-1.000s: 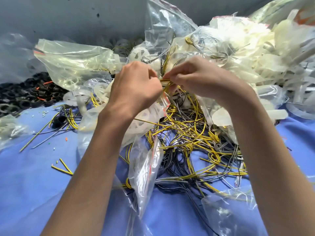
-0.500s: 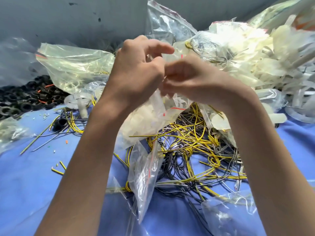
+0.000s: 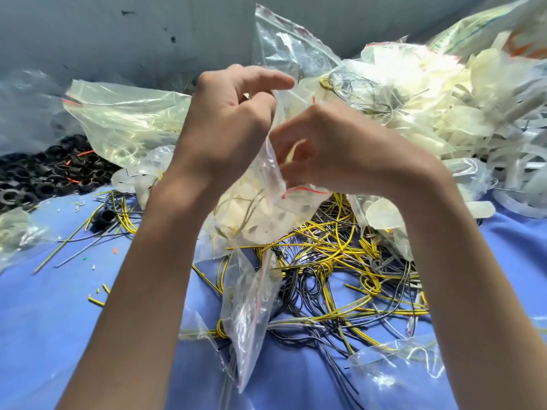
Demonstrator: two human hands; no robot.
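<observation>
The left hand (image 3: 233, 119) is arching over from the wrist, its fingers curling and pinching the top edge of a clear zip bag (image 3: 266, 176). The right hand (image 3: 343, 155) is curling in beside it and gripping the same edge, with the knuckles nearly touching. The bag is hanging between both hands, just above the wire tangle (image 3: 340, 261), with white parts (image 3: 251, 214) sagging inside it.

No legible txt, labels, brands or nos. on plastic bags (image 3: 257, 214), wires (image 3: 340, 261) or cloth (image 3: 59, 335).
</observation>
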